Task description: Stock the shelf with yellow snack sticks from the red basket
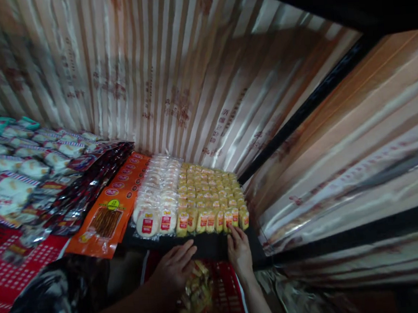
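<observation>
My right hand reaches to the shelf's front edge, its fingers apart and the tips touching the front of the yellow snack packets. Those small packets stand in tight rows with red and orange labels facing me. My left hand is over the near side of a red basket, fingers stretched out and nothing visible in them. More yellow packets lie loose inside that basket, partly hidden by my left hand and forearm. Left of the yellow rows stand clear-wrapped round white cakes with red labels.
Orange snack bags lean beside the cakes, then dark red bags and white bags to the left. Another red basket stands at lower left. A pleated printed sheet backs the shelf, and a black frame bar slants at right.
</observation>
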The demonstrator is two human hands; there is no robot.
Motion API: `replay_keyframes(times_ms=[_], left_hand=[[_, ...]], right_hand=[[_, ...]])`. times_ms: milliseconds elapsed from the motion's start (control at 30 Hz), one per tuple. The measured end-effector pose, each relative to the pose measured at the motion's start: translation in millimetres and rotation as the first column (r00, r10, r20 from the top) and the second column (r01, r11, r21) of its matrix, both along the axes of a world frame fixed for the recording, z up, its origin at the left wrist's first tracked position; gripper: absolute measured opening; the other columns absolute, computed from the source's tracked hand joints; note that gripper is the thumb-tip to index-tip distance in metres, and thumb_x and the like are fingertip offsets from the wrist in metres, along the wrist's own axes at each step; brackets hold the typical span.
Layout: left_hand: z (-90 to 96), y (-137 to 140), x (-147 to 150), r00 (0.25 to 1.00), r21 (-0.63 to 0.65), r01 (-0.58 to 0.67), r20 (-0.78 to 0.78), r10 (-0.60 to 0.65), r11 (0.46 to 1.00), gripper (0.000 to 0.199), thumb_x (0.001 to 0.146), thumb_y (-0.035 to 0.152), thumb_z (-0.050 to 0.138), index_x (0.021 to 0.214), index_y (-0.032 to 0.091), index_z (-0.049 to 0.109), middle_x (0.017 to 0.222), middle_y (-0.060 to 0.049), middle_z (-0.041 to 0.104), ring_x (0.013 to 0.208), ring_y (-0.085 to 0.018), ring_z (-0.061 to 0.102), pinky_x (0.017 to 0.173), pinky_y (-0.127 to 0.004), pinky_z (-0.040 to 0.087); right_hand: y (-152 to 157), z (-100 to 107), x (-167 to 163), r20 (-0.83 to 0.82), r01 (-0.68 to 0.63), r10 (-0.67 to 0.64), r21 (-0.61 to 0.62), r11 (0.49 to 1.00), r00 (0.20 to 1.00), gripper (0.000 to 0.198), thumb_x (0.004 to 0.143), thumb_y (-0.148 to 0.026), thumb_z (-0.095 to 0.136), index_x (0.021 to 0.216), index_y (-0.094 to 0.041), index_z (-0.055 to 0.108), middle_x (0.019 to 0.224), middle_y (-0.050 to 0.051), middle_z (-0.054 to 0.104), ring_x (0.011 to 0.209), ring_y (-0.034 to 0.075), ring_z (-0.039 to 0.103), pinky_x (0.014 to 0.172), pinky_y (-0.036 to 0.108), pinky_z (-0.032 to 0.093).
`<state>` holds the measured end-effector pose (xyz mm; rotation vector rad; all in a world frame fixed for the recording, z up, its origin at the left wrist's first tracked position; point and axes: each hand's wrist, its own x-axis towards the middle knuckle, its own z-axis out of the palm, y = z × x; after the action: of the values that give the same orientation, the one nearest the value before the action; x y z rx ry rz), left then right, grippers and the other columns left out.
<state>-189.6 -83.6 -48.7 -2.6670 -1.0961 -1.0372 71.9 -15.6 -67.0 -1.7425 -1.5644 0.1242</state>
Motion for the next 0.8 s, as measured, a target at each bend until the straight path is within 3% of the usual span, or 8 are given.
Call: replay_keyframes(times_ms=[100, 200, 400, 567, 800], left_hand=[[1.6, -17.0, -21.5, 1.0, -0.035, -0.03, -0.01, 0.029, 0.999, 0.023, 0.091, 0.017, 0.04, 0.101, 0.016, 0.061, 0.131, -0.009, 0.053, 0.131, -0.023, 0.036, 0.098, -0.035, 0.043], [-9.6, -32.1, -31.1, 0.997, -0.067, -0.069, 0.018, 0.071, 0.995, 0.022, 0.09, 0.018, 0.041, 0.099, 0.017, 0.061, 0.129, -0.009, 0.054, 0.13, -0.023, 0.038, 0.094, -0.035, 0.046], [-32.1, -60.7, -38.7, 0.998, -0.141, -0.048, 0.024, 0.052, 0.989, 0.021, 0.087, 0.016, 0.047, 0.102, 0.019, 0.062, 0.127, -0.006, 0.057, 0.13, -0.021, 0.038, 0.097, -0.033, 0.044], [-17.2, -62.1, -43.4, 0.991, -0.232, -0.132, -0.04, 0.127, 0.964, 0.02, 0.086, 0.014, 0.048, 0.098, 0.015, 0.064, 0.132, -0.011, 0.052, 0.132, -0.023, 0.035, 0.1, -0.037, 0.042], [5.0, -30.0, -31.4, 0.985, -0.367, -0.168, -0.093, 0.144, 0.915, 0.043, 0.075, 0.009, 0.053, 0.118, 0.012, 0.057, 0.137, -0.012, 0.047, 0.132, -0.024, 0.034, 0.103, -0.038, 0.038]], right_hand=[[6.9, -3.2, -0.7, 0.016, 0.005, -0.005, 0.007, 1.0, 1.0, 0.044, 0.077, -0.039, 0.042, 0.109, -0.017, 0.065, 0.103, 0.014, 0.054, 0.097, 0.026, 0.054, 0.09, 0.043, 0.045], [3.5, 1.7, -1.5, 0.023, -0.034, 0.035, -0.044, 0.998, 0.999, 0.044, 0.075, -0.035, 0.043, 0.11, -0.019, 0.064, 0.108, 0.013, 0.054, 0.1, 0.025, 0.054, 0.09, 0.043, 0.046], [-30.6, 9.4, -21.8, 0.055, -0.026, 0.028, -0.048, 0.999, 0.998, 0.048, 0.077, -0.032, 0.039, 0.115, -0.013, 0.061, 0.118, 0.016, 0.053, 0.111, 0.027, 0.051, 0.095, 0.044, 0.044], [-55.4, 15.3, -59.6, 0.076, -0.188, 0.192, -0.049, 0.981, 0.979, 0.044, 0.079, -0.025, 0.038, 0.115, -0.018, 0.061, 0.119, 0.012, 0.056, 0.11, 0.023, 0.055, 0.098, 0.041, 0.043], [-41.8, 20.7, -110.8, 0.076, -0.349, 0.351, -0.044, 0.936, 0.933, 0.046, 0.08, -0.017, 0.035, 0.119, -0.02, 0.06, 0.114, 0.01, 0.058, 0.105, 0.019, 0.057, 0.094, 0.035, 0.046]])
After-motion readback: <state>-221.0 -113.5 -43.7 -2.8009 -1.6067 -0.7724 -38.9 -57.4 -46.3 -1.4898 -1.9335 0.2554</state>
